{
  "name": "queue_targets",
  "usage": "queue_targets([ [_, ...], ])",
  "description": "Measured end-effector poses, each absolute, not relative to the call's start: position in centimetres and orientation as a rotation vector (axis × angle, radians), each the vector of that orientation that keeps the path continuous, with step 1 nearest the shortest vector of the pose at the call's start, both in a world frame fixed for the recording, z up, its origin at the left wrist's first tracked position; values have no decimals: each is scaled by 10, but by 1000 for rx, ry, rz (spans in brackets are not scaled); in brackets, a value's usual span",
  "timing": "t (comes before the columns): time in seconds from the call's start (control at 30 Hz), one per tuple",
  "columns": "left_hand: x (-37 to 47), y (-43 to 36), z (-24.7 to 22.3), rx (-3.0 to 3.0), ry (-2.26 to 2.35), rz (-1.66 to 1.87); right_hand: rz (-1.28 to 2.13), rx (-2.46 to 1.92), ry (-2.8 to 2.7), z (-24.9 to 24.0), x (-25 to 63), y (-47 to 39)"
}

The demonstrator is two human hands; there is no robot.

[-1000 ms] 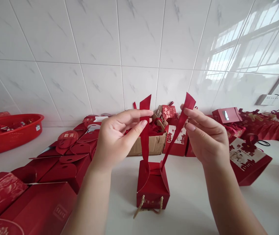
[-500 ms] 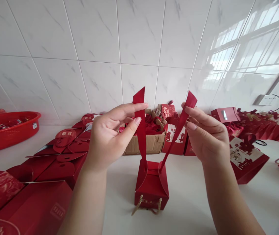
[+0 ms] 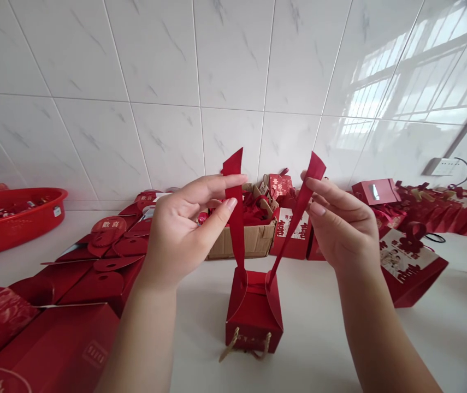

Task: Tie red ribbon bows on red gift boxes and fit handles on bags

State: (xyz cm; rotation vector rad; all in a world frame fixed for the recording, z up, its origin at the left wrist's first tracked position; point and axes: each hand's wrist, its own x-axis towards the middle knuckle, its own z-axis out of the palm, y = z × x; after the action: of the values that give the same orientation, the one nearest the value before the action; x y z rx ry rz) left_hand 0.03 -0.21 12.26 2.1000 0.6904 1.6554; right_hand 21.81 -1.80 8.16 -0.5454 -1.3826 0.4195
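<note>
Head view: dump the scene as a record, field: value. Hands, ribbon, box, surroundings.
left hand: holds the left ribbon tail between thumb and index finger
right hand: holds the right ribbon tail in its fingertips
ribbon state: tails apart, running up from the box top; no bow
small red box: upright on the white table
rope handle: near side of box
behind: cardboard box with red items inside
left: red boxes, red basin
right: printed red box

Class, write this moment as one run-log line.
left hand: holding red ribbon end | right hand: holding other end | red box: on table
</note>
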Motion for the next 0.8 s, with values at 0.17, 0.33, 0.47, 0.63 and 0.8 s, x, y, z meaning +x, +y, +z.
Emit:
queue_targets([
  [0.17, 1, -1, 122, 2134, 697, 1621, 415, -556, -1390, 80, 220, -17],
  [0.33, 2, -2, 123, 2101, 697, 1590, 373, -558, -1411, 79, 221, -15],
  [0.47, 5, 0, 121, 2029, 678, 1596, 341, -563, -1410, 79, 221, -14],
  [0.63, 11, 8, 115, 1755, 518, 1647, 358, -575, -1376, 81, 217, -14],
  [0.8, 16, 9, 114, 1581, 428, 1397, 316, -625, -1355, 84, 206, -21],
])
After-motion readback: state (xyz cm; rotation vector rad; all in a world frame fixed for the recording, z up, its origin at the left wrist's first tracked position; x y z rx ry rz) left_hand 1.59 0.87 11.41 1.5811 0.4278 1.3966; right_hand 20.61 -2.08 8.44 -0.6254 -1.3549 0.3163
